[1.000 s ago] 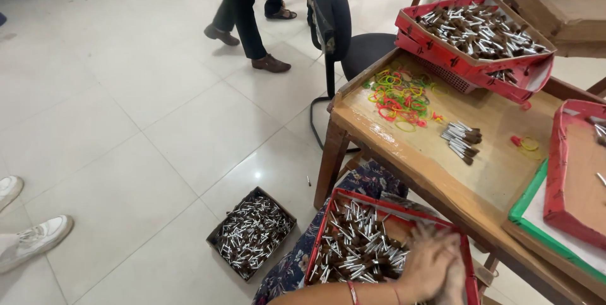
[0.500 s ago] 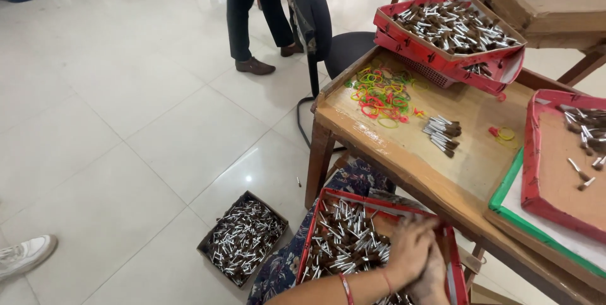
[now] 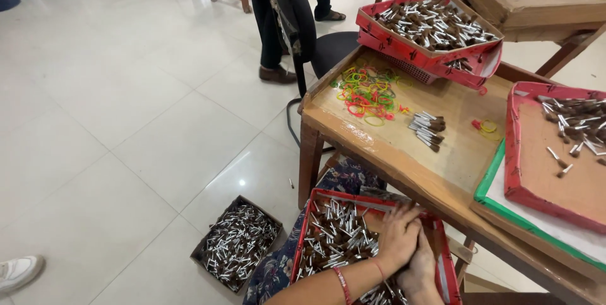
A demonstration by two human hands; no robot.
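A red tray (image 3: 307, 229) rests on my lap, over patterned blue cloth, full of small brushes (image 3: 334, 235) with silver ferrules and brown tips. Both my hands are down in its right end, pressed together over a bunch of brushes. My left hand (image 3: 398, 237) lies on top, with a red bangle and thread at the wrist. My right hand (image 3: 421, 275) sits under and behind it, partly hidden. What lies between the palms is hidden.
A wooden table (image 3: 391, 153) holds coloured rubber bands (image 3: 366, 90), a small brush bundle (image 3: 428, 129), and red trays of brushes (image 3: 435, 27) (image 3: 555, 153). A dark box of brushes (image 3: 235, 242) sits on the tiled floor. A black chair (image 3: 297, 15) and a standing person's legs (image 3: 268, 34) are beyond.
The view has swung so the table sits lower and more to the right. My hands stay together in the lap tray, shifted slightly. The standing person's feet have moved.
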